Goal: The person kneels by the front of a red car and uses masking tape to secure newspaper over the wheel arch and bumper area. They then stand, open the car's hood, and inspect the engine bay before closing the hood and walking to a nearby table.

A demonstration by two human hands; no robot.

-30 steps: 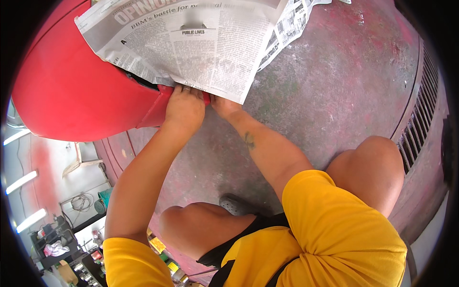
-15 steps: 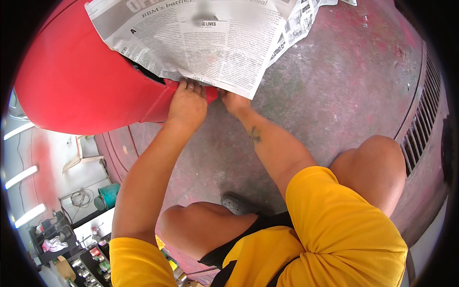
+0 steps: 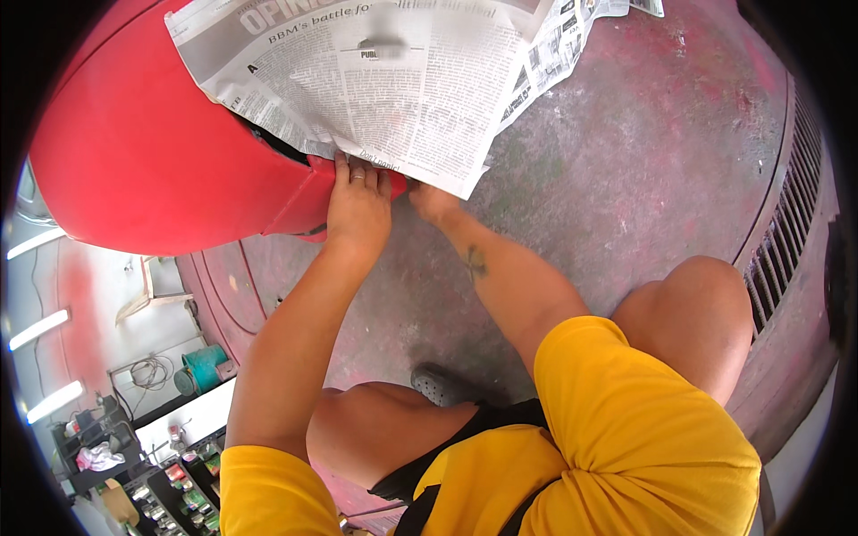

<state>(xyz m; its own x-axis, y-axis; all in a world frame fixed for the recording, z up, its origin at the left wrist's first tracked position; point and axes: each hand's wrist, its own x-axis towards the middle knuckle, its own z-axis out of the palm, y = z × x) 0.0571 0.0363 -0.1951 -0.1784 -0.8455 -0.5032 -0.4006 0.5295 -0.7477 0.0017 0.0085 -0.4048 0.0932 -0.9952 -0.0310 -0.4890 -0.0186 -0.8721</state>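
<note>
A printed newspaper sheet (image 3: 420, 107) lies over a curved red body panel (image 3: 179, 161) at the top. Its lower edge hangs along the panel's rim, where a dark gap shows at the left. My left hand (image 3: 362, 207), with a ring on one finger, has its fingers close together at the paper's lower edge, against the red rim. The thumb is hidden. My right hand (image 3: 436, 204) reaches beneath the paper's lower corner beside the red rim's end; the paper covers part of it, and its fingertips cannot be made out.
I squat on a worn, stained grey-pink surface (image 3: 572, 214), one grey clog (image 3: 433, 384) showing. A slatted vent (image 3: 786, 214) runs along the right. At lower left are a teal container (image 3: 204, 366), a coiled cable (image 3: 150, 372) and a rack of small containers (image 3: 179, 491).
The newspaper's lower edge and corner sit slightly lower. My left hand and forearm have shifted a little right and down; my right hand has barely moved.
</note>
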